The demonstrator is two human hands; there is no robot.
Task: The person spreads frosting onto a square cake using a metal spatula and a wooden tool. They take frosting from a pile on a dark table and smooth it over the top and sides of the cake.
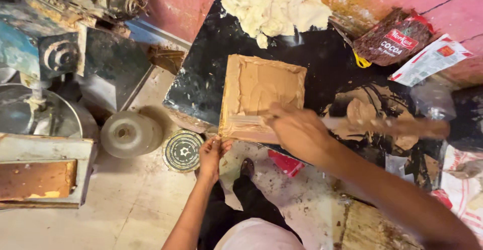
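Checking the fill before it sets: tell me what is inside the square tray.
The square tray holds a smooth light-brown paste spread to its edges. The right hand drags a flat tool across it; the left hand steadies the near corner. The tray's bottom is covered.

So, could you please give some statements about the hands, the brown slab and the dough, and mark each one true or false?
1. The right hand works a flat tool across the brown slab. True.
2. The left hand rests on the pale dough. False: it touches the slab's near corner.
3. The slab lies on a dark counter. True.
4. The dough lies on the floor. False: it lies at the counter's far end.
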